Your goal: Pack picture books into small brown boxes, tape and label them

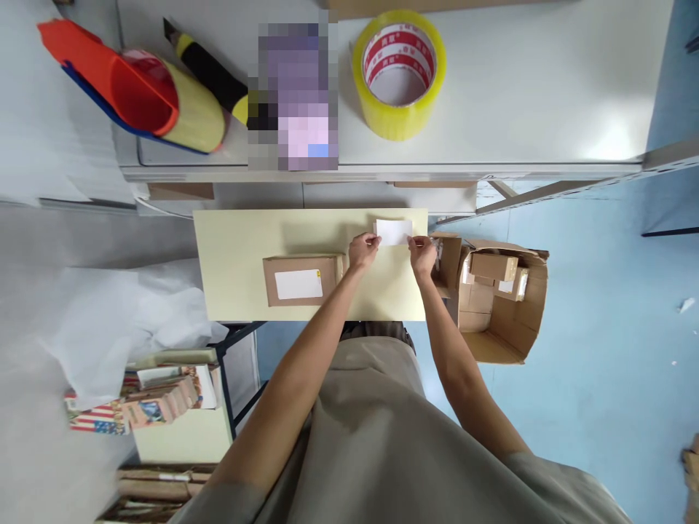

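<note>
A small white sheet of paper (394,232) is held over the right part of the pale yellow table (240,291). Its left lower corner is pinched by my left hand (363,250), which is closed. My right hand (422,256), also closed, pinches the sheet at its right lower corner. To the left of my left hand, a brown cardboard box (330,280) with a white label (298,284) on top lies flat on the table. Whether the sheet touches the tabletop I cannot tell.
A shelf above holds a roll of clear yellow tape (398,120), a red tape dispenser (109,73) and a black-and-yellow cutter (212,73). On the right, an open carton (475,342) contains small boxes. White wrapping (109,313) and stacked books (158,404) lie to the left.
</note>
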Demonstrator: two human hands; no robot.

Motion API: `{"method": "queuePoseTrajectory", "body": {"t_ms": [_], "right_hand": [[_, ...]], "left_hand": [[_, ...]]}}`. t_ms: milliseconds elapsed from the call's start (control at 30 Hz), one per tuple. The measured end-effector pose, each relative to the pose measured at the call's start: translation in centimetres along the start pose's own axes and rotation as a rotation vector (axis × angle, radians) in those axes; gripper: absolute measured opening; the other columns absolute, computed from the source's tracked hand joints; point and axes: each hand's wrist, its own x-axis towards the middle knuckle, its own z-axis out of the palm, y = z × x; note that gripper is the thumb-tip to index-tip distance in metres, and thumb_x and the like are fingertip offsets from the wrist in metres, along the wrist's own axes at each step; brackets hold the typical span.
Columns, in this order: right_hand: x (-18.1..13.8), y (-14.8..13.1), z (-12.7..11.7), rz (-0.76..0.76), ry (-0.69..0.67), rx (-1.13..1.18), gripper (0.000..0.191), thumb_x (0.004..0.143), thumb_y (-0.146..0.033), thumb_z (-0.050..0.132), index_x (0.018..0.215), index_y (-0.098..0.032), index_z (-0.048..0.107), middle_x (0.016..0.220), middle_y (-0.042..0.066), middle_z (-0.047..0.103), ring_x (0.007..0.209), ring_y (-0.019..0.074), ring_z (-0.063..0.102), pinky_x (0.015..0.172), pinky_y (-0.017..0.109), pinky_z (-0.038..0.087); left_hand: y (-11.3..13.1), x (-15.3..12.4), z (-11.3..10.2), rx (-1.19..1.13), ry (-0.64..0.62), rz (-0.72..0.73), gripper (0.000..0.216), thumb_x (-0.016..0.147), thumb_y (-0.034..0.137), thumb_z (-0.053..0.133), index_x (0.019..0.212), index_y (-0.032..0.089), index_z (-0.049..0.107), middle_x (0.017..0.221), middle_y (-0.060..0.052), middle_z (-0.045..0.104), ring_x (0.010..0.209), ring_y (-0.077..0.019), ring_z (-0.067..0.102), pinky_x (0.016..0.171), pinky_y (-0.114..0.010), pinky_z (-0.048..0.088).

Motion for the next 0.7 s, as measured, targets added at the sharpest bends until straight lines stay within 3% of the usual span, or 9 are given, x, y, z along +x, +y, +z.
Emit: {"method": "queuePoseTrajectory", "body": {"t_ms": [100, 200, 300, 367, 533, 700], "right_hand": [[0.1, 0.4, -0.3, -0.037, -0.005, -0.008, 0.035, 0.106, -0.052, 0.062, 0.104, -0.019, 0.074, 0.101, 0.018, 0.084, 0.096, 0.0324, 0.081, 0.096, 0.047, 0.065], [-0.5, 0.5, -0.7, -0.173, -0.042, -0.075, 0.035, 0.105, -0.043, 0.062, 0.125, -0.017, 0.073, 0.131, 0.022, 0.077, 0.119, 0.0341, 0.075, 0.107, 0.052, 0.063], [-1.7, -0.2, -0.9, -0.369, -0.132, -0.160, 0.058, 0.098, -0.039, 0.074, 0.151, -0.020, 0.062, 0.163, 0.022, 0.056, 0.152, 0.0381, 0.056, 0.125, 0.059, 0.053], [-2.4, -1.0, -1.0, -0.455, -0.158, -0.173, 0.069, 0.097, -0.039, 0.077, 0.161, -0.024, 0.055, 0.171, 0.019, 0.048, 0.161, 0.0382, 0.048, 0.131, 0.061, 0.047], [-2.4, -2.5, -1.3, -0.491, -0.100, -0.078, 0.057, 0.104, -0.036, 0.063, 0.159, -0.025, 0.055, 0.165, 0.018, 0.056, 0.158, 0.0351, 0.052, 0.131, 0.060, 0.048], [-1.0, -2.1, -2.0, -0.434, -0.090, 0.047, 0.042, 0.105, -0.042, 0.057, 0.141, -0.023, 0.067, 0.144, 0.018, 0.070, 0.133, 0.0338, 0.069, 0.110, 0.053, 0.063]], "left_hand": [[0.7, -0.4, -0.3, -0.009, -0.009, 0.026, 0.020, 0.100, 0.037, 0.079, 0.095, 0.018, 0.084, 0.099, -0.009, 0.086, 0.090, -0.0224, 0.081, 0.087, -0.030, 0.061], [1.8, -1.1, -0.6, -0.008, -0.016, 0.090, 0.025, 0.103, 0.039, 0.075, 0.093, 0.017, 0.083, 0.100, -0.010, 0.086, 0.096, -0.0237, 0.082, 0.092, -0.031, 0.061], [3.1, -2.3, -0.6, -0.009, -0.047, 0.172, 0.022, 0.103, 0.036, 0.074, 0.094, 0.019, 0.082, 0.104, -0.009, 0.087, 0.102, -0.0251, 0.082, 0.097, -0.033, 0.061], [3.9, -3.1, -0.4, 0.005, -0.076, 0.223, 0.018, 0.103, 0.034, 0.075, 0.093, 0.020, 0.082, 0.106, -0.009, 0.087, 0.106, -0.0260, 0.082, 0.098, -0.034, 0.062], [5.0, -4.5, 0.6, 0.044, -0.135, 0.400, 0.016, 0.105, 0.035, 0.073, 0.104, 0.022, 0.082, 0.120, -0.011, 0.083, 0.113, -0.0245, 0.080, 0.098, -0.033, 0.065], [4.9, -4.1, 1.6, 0.211, -0.241, 0.629, 0.033, 0.115, 0.035, 0.054, 0.133, 0.022, 0.078, 0.145, -0.013, 0.077, 0.138, -0.0264, 0.072, 0.123, -0.040, 0.054]]}}
